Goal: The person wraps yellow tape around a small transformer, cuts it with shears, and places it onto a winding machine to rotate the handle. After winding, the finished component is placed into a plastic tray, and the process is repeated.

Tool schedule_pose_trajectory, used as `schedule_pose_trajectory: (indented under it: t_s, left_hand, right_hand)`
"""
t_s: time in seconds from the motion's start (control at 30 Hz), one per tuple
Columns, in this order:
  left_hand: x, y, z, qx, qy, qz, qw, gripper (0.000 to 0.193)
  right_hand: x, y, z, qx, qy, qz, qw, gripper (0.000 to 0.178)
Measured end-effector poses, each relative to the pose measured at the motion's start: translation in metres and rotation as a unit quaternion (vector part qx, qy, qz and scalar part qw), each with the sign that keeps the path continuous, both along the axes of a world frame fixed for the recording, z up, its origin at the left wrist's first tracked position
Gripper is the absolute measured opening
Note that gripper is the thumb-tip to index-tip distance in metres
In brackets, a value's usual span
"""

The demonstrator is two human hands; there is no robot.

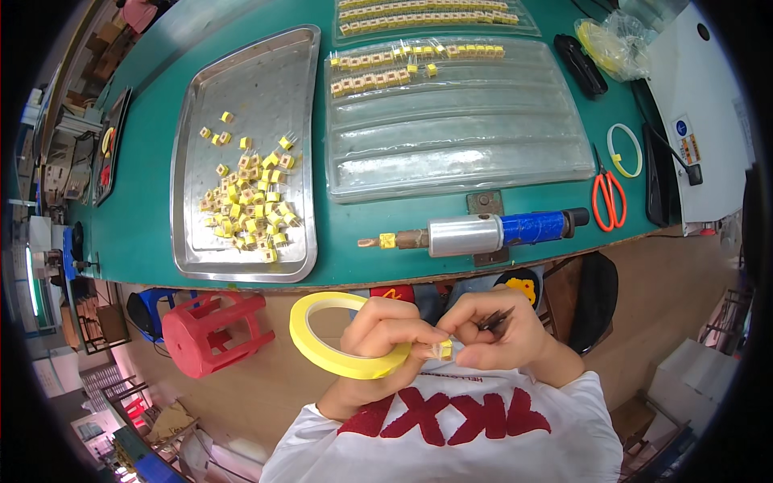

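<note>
Head view shows the yellow component (444,348) near the white shirt (310,451) — fingers of the left hand (388,328) are clamped on it. The right hand (509,332) is just beside, fingers curled around a dark tool (495,319).

Workshop, by the look small-parts assembly. Long green desk (141,161); metal tray (241,72) with a heap of small yellow parts (254,201); beside it, clear plastic tray (459,153), similar parts in rows. Silver-and-blue tool (467,235) along the desk's front edge, orange-handled scissors (609,203) near it. Roll of yellow tape (322,354), too. Red plastic stool (201,338) on brown floor (278,386); stacked cartons (103,34) upper left.
</note>
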State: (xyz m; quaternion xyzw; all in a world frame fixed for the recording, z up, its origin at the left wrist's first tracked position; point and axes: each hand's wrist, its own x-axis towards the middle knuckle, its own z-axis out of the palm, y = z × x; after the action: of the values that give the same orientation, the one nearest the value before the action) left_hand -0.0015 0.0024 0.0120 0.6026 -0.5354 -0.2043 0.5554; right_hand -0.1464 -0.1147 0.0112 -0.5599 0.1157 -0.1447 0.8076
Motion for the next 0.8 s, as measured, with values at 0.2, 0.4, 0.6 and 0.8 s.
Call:
schedule_pose_trajectory:
  t_s: [0.2, 0.4, 0.6, 0.8]
  left_hand:
    - [0.001, 0.0, 0.0, 0.014, -0.036, 0.013, 0.999, 0.016]
    - [0.004, 0.001, 0.003, 0.027, -0.074, 0.011, 0.997, 0.016]
    - [0.004, 0.004, 0.009, 0.057, -0.113, 0.013, 0.992, 0.018]
    - [-0.002, 0.005, 0.007, 0.049, 0.212, -0.006, 0.976, 0.042]
  right_hand:
    - [0.001, 0.001, 0.007, 0.018, 0.041, -0.037, 0.998, 0.023]
    - [-0.001, 0.0, 0.01, -0.003, 0.058, -0.02, 0.998, 0.026]
    - [-0.001, -0.002, 0.015, -0.111, 0.08, -0.028, 0.99, 0.029]
    - [0.002, -0.005, 0.012, -0.364, -0.05, -0.157, 0.917, 0.028]
